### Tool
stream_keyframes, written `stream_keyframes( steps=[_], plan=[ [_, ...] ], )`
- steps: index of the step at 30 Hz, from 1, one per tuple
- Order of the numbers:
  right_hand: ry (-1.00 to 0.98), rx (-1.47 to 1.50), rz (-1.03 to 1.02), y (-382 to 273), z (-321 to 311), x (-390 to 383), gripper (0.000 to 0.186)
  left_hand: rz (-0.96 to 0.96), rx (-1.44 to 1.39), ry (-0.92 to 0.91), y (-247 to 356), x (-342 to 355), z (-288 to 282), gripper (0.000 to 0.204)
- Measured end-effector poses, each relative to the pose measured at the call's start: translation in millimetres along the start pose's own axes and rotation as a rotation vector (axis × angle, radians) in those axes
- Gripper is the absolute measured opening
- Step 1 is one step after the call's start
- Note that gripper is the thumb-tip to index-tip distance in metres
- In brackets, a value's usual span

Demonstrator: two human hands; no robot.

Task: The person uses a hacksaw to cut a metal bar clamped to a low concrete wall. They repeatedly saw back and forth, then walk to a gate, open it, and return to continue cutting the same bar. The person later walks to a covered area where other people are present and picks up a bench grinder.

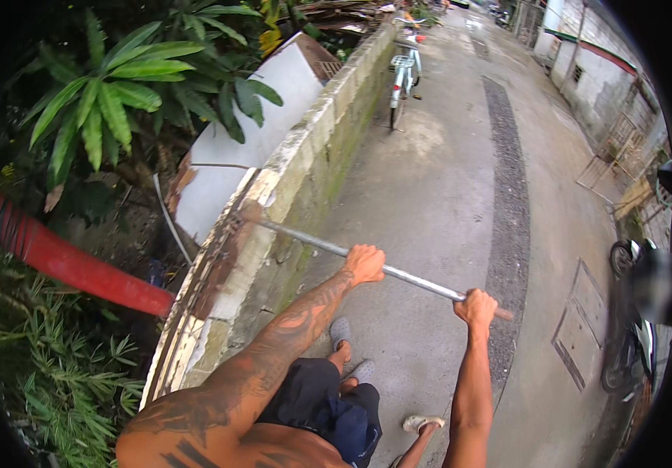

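Head view: the left hand (365, 264) is closed around a long grey pole (367, 265) about midway along it, fingers wrapped over the top. The right hand (476, 306) grips the same pole close to its near right end, fingers also curled tight around it. With the hands set apart like this, the pole can be levered and pushed with control.

The pole slants from the right hand, near and right, up to the far left, where its head (249, 212) rests on the top of a low concrete wall (313, 156). The head looks like a flat scraper or blade, but its shape is too blurred to tell for sure. The wall top near it is stained brown, with grime or moss along its face; the tool sits right at that dirty strip.

The person stands on a concrete lane (445, 179) just right of the wall, wearing dark shorts and grey shoes (341, 331).

Left of the wall are leafy plants (118, 86), a white slab (227, 156) leaning by the wall, and a red pipe (63, 261) crossing near left. Far up the lane a pale bicycle (404, 74) stands against the wall. At the right edge a parked motorbike (632, 312) is partly seen.
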State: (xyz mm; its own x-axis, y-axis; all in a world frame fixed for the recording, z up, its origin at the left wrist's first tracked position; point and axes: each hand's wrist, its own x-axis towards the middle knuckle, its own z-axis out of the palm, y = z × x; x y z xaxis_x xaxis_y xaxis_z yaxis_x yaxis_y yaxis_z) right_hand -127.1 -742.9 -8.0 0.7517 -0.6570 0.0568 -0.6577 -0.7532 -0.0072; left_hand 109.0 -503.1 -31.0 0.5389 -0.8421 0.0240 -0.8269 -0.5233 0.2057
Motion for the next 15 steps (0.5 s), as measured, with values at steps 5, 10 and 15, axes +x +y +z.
stream_keyframes(
  steps=[5,10,15],
  plan=[
    [-0.204,-0.084,0.207,-46,13,-218,0.026,0.193,0.069,-0.109,4,-140,9,0.018],
    [-0.312,0.186,0.184,-51,-4,-267,0.031,0.279,-0.011,-0.155,7,-161,-14,0.019],
    [-0.327,0.235,0.013,-19,-22,-172,0.04,0.242,-0.061,-0.227,35,-88,-12,0.016]
  ],
)
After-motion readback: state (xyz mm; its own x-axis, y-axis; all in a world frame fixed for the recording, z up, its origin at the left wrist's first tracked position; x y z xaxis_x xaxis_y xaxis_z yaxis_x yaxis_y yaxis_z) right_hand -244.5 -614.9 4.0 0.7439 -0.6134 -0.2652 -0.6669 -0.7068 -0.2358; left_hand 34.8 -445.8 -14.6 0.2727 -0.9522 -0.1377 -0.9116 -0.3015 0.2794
